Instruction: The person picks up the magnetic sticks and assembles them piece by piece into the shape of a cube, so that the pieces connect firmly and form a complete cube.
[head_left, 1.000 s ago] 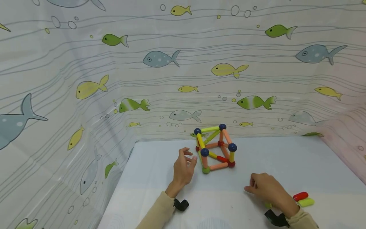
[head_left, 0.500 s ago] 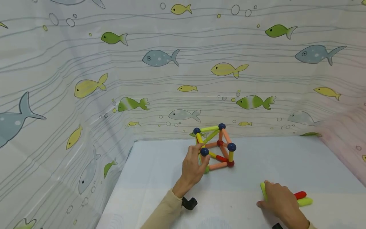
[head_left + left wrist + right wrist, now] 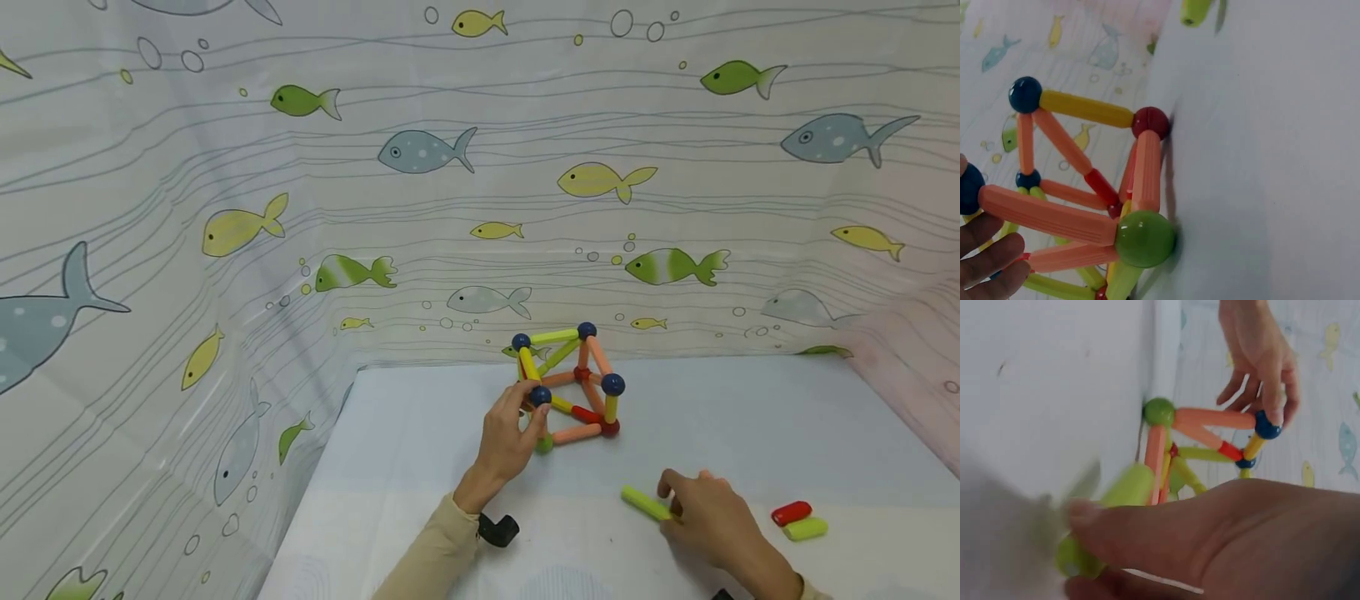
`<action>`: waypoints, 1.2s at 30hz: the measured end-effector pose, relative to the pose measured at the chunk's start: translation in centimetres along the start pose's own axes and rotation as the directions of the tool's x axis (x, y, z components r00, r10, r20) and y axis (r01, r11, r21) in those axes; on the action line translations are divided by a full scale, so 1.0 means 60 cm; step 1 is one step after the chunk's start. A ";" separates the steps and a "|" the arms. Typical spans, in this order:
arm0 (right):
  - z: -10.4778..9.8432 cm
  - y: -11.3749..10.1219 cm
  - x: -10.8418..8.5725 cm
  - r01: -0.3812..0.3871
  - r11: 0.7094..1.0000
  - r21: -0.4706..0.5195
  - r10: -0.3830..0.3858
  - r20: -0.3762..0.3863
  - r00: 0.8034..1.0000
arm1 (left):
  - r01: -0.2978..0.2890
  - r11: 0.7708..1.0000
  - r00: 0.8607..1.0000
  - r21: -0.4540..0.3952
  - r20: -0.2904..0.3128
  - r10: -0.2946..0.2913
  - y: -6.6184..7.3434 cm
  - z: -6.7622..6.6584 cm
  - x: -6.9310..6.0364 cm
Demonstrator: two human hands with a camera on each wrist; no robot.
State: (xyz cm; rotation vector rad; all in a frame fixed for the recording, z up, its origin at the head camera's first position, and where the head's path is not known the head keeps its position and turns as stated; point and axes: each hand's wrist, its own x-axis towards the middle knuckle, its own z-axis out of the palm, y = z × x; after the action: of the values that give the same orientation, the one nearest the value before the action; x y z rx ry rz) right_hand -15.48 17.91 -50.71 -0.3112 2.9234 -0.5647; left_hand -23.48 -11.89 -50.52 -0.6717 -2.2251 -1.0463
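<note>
A cube-like frame of magnetic sticks and balls [image 3: 577,433] stands on the table, with blue balls at its top corners. My left hand [image 3: 504,442] pinches the near-left blue ball [image 3: 540,396] between thumb and fingers. Below that ball, a peach stick [image 3: 1047,215] runs to a green ball [image 3: 1145,239] at the base. To the right and nearer, my right hand [image 3: 708,521] holds a yellow-green stick [image 3: 645,503], whose free end points left toward the frame. In the right wrist view the thumb lies across this stick [image 3: 1129,487], hiding its middle.
A red stick [image 3: 791,513] and another yellow-green stick [image 3: 806,529] lie side by side right of my right hand. Behind the white table [image 3: 405,517] hangs a fish-patterned curtain [image 3: 420,242], close to the frame's far side.
My left hand has come from beside the frame to the blue ball and pinches it. My right hand has taken up the yellow-green stick, which has swung to point left.
</note>
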 end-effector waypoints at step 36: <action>-0.063 -0.104 0.170 0.481 0.852 -0.209 -0.507 -0.564 0.652 | 0.042 0.998 0.997 -0.055 0.064 -0.039 -0.004 -0.011 0.001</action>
State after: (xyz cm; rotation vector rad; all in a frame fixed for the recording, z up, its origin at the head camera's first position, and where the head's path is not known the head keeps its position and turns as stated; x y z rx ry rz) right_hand -24.93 11.25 -45.92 -1.1767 3.4584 -0.7973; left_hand -23.50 -12.56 -50.25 -0.6948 -2.2789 -1.1257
